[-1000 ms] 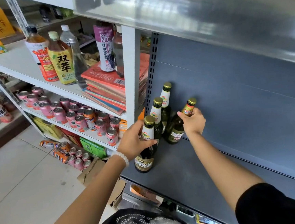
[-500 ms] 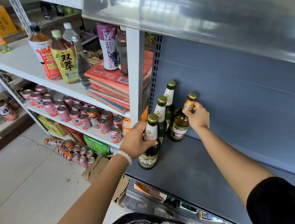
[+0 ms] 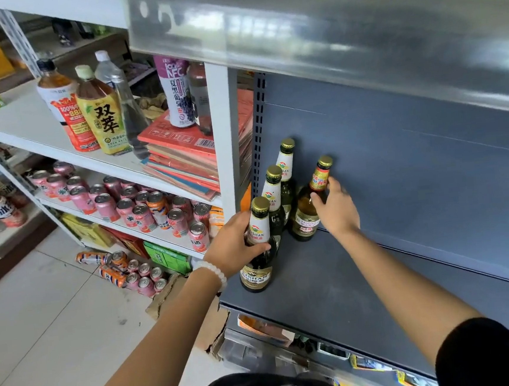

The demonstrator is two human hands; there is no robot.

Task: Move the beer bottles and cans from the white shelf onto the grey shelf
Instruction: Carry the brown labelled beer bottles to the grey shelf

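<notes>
Four beer bottles stand at the left end of the grey shelf (image 3: 333,293). My left hand (image 3: 236,246) is wrapped around the neck and shoulder of the front dark bottle (image 3: 258,274), which rests on the shelf. Two more white-necked bottles (image 3: 273,188) (image 3: 287,156) stand in a row behind it. My right hand (image 3: 338,213) holds the red-labelled amber bottle (image 3: 304,219) at its shoulder, thumb in front and fingers behind; the bottle stands upright against the back panel. Several pink and orange cans (image 3: 144,214) fill the lower board of the white shelf (image 3: 10,128).
Large drink bottles (image 3: 102,120) and a stack of red flat packs (image 3: 181,150) sit on the white shelf's upper board. More cans (image 3: 131,274) lie on the tiled floor beside cardboard. A grey shelf board (image 3: 326,48) overhangs above. The white upright (image 3: 225,133) borders the bottles.
The red-labelled bottle went from tilted to upright on the grey shelf, and my right hand slid lower on it. My left hand stayed on the front bottle.
</notes>
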